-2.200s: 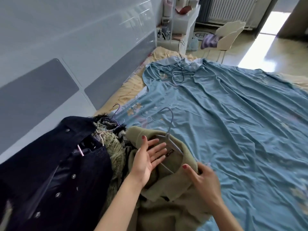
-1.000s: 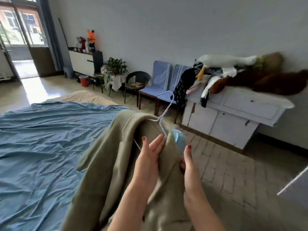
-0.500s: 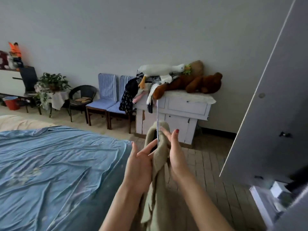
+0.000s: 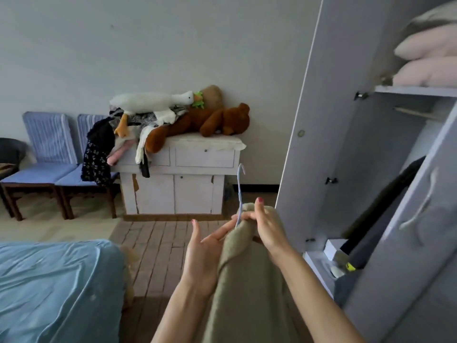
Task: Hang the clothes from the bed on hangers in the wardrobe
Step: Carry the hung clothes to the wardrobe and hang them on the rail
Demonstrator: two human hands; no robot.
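Beige coat (image 4: pixel 249 280) on its pale blue hanger (image 4: pixel 239 194) hangs between our two hands, carried upright so the hook stands clear above the collar, ready for the wardrobe. Far left of our grip lies the bed (image 4: pixel 57 288) with its blue sheet, and beyond it two blue chairs (image 4: pixel 49 154). Ahead and left of the grip stands a white cabinet (image 4: pixel 183 179) piled with plush toys (image 4: pixel 197 117) and loose garments. Just left of the coat, our left hand (image 4: pixel 205 253) is spread, fingers straight, palm against the cloth, likely steadying the fold so it does not slip off the hanger. Our right hand (image 4: pixel 267 226) pinches the top of the coat at the hanger's neck, bearing the weight. Right of the grip the wardrobe (image 4: pixel 346 144) stands with its door open; its rail (image 4: pixel 415 113) sits above and well apart from the hook, under a shelf of pink bedding (image 4: pixel 430 58). We judge the next move is a lift up and to the right to catch the hook on that rail
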